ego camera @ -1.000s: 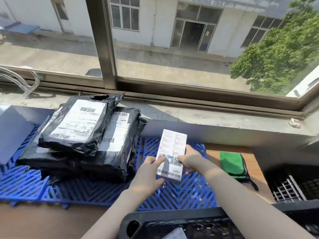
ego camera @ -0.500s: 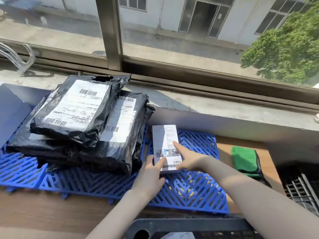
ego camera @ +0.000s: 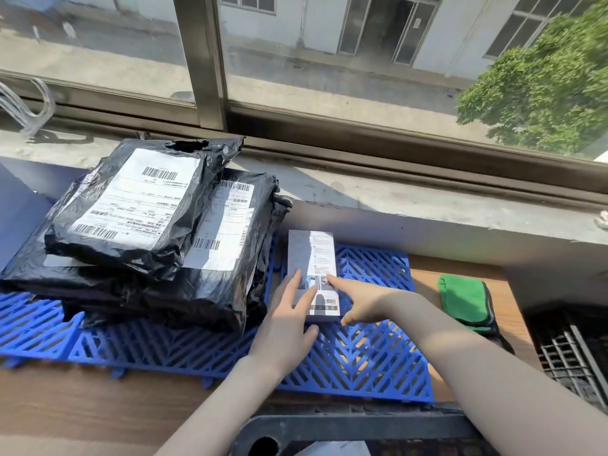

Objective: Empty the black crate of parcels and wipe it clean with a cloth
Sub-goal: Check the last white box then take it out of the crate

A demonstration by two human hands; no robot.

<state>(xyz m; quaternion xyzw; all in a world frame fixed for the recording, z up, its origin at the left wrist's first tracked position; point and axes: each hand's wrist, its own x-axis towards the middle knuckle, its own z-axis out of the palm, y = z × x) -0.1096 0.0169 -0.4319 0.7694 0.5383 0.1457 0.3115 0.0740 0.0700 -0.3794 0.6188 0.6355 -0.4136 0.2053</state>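
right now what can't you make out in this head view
- black crate: cut off by the bottom edge, head view; contents mostly out of frame.
- white box: print too small to read; left hand and right hand cover its near end.
- lower parcels: mostly hidden under the top parcel.
- dark grate at right: cut by the right edge.

A brown wooden tabletop was seen running from left to right. Blue plastic lattice mats, joined side by side, were laid flat on it from the left edge to right of centre, and wood was shown through their openings. A folded green cloth was laid on bare wood just right of the mats, not touching them. The rim of a black plastic crate was seen at the near edge; whether it was borne by the tabletop could not be told.
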